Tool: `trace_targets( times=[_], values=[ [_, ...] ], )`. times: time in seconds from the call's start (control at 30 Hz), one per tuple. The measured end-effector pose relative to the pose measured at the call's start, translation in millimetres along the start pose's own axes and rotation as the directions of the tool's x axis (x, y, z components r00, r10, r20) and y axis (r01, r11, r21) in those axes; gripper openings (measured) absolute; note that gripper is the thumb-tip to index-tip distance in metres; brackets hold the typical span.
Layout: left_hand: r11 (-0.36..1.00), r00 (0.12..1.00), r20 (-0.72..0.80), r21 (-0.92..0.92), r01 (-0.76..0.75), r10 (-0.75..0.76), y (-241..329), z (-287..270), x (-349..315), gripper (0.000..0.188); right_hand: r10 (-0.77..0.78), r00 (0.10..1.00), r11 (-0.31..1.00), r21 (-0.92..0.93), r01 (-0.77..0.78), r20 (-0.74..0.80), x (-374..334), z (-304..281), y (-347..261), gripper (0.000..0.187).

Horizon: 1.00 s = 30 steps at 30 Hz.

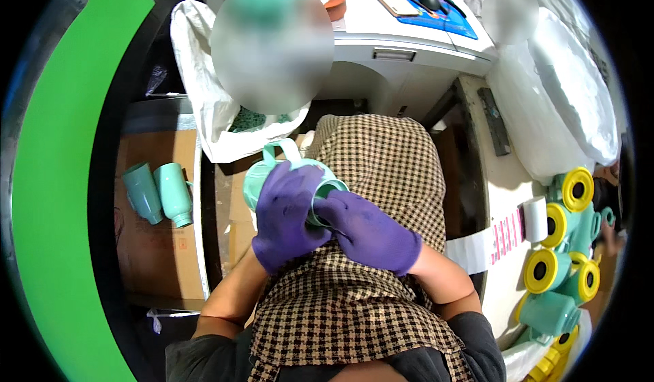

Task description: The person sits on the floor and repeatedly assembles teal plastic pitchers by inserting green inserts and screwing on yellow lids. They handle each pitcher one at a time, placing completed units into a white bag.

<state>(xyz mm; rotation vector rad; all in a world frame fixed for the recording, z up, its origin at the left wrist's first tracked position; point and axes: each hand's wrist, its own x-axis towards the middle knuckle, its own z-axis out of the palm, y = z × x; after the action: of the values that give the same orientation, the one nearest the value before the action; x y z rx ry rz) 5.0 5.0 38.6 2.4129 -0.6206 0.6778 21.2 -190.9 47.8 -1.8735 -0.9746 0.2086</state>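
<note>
In front of my lap I hold a mint-green plastic jug shell (255, 182) tilted on its side, its loop handle standing up at the far left and its narrower round mouth turned toward the right. My left hand (289, 212), in a purple glove, is wrapped over the body of the shell. The purple-gloved right hand (373, 233) closes on the near edge of the mouth, with the fingertips at the rim. Whether anything small sits between those fingertips is hidden.
Two similar shells (174, 193) lie on cardboard at the left, beside a green panel (75, 178). A white sack (194, 75) holds green scraps. On the right bench are a label roll (535, 220), several yellow-based jugs (548, 314) and plastic bags (538, 103). A white desk (354, 24) stands ahead.
</note>
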Motion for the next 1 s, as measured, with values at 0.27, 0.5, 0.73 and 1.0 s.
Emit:
trace_targets(
  times=[0.27, 0.5, 0.73, 1.0],
  values=[
    [0.953, 0.948, 0.190, 0.111, -0.281, 0.257, 35, -6, 27, 0.050, -0.091, 0.835, 0.991, 0.034, 0.130, -0.543, -82, -38, -3, 0.030],
    [0.543, 0.490, 0.634, 0.129, -0.830, 0.598, 38, 48, -22, 0.026, -0.019, 0.337, 0.586, -0.284, -0.759, -0.941, -304, -85, 26, 0.027],
    [0.512, 0.429, 0.538, -0.005, -0.859, 0.725, 37, 66, -20, 0.036, 0.082, 0.284, 0.361, -0.237, -0.902, -0.955, -365, -68, 65, 0.026],
    [0.488, 0.432, 0.509, 0.028, -0.872, 0.744, 31, 76, -36, 0.044, -0.076, 0.341, 0.418, -0.340, -0.842, -0.937, -348, -62, 56, 0.015]
  ],
)
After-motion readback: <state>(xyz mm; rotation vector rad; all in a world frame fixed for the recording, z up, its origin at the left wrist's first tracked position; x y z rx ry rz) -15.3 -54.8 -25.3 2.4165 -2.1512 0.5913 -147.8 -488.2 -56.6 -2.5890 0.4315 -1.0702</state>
